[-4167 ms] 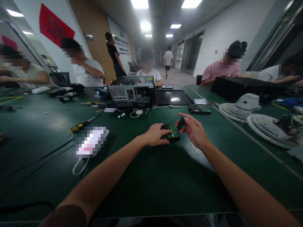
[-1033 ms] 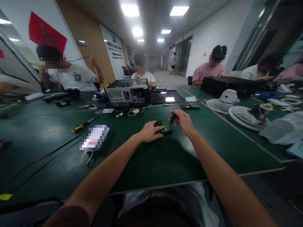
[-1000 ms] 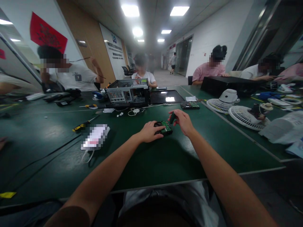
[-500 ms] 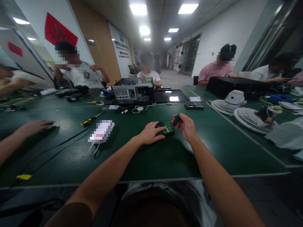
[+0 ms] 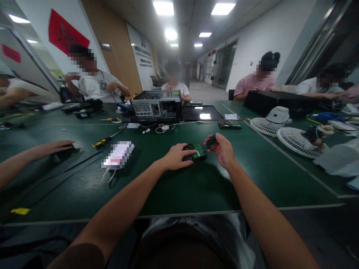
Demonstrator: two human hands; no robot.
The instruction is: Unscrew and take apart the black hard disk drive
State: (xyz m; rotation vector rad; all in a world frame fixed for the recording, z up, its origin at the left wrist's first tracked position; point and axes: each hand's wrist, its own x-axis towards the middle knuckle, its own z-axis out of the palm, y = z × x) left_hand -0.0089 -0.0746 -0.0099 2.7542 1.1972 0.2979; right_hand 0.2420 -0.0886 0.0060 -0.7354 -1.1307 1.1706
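A hard drive (image 5: pixel 198 150) lies on the green table with its green circuit board facing up. My left hand (image 5: pixel 177 156) grips it from the left, thumb along the near side and fingers across the top. In my right hand (image 5: pixel 223 149) is a small screwdriver (image 5: pixel 211 141) with a dark green handle, pinched between thumb and fingers. It slants down toward the drive's right end. Its tip is too small to make out, so I cannot tell whether it touches the drive.
Behind stand an opened computer case (image 5: pixel 157 108), a flat black panel (image 5: pixel 202 113) and another hard drive (image 5: pixel 229 124). White fan parts (image 5: pixel 269 121) are at right. To the left lie a phone (image 5: pixel 117 154), a yellow-black screwdriver (image 5: pixel 103 141) and another person's hand (image 5: pixel 53 147). People sit around the table.
Both my hands stay nearly in place; the screwdriver's angle has shifted slightly. The other person's hand at left has moved a little to the right.
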